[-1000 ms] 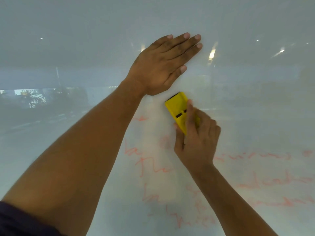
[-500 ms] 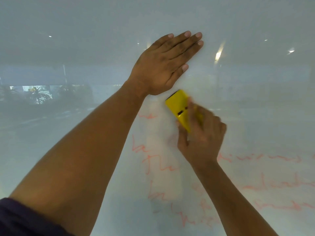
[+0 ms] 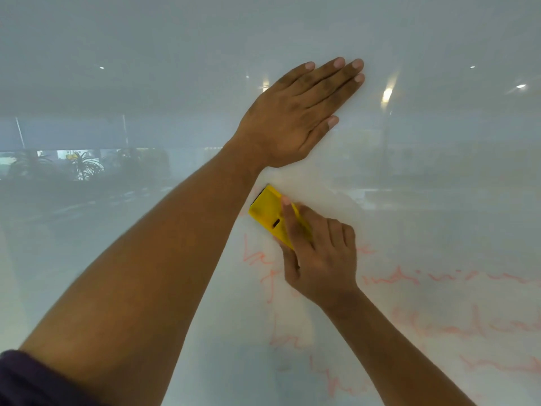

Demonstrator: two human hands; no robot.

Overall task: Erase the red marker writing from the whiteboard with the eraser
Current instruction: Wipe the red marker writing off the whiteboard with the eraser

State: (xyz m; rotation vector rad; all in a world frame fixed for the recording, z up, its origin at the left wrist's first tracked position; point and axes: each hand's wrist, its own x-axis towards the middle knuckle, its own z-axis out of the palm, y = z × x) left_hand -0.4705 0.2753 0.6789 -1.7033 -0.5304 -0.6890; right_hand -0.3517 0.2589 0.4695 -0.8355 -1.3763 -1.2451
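A glossy whiteboard (image 3: 439, 177) fills the view. My right hand (image 3: 319, 259) grips a yellow eraser (image 3: 268, 210) and presses it flat on the board, just below my left wrist. My left hand (image 3: 298, 115) lies flat on the board above it, fingers straight and close together, holding nothing. Faint red marker writing (image 3: 439, 279) runs in several lines to the right of my right hand and below it, with more strokes (image 3: 257, 259) right under the eraser. Part of the writing is smeared and pale.
The board's upper half reflects ceiling lights (image 3: 386, 95) and, at the left, potted plants (image 3: 85, 165). My left forearm (image 3: 152, 273) crosses the lower left of the view, with a dark sleeve (image 3: 26, 379) at the corner.
My right hand has slid the eraser to the left and slightly down, under my left wrist. My left hand stays flat on the board.
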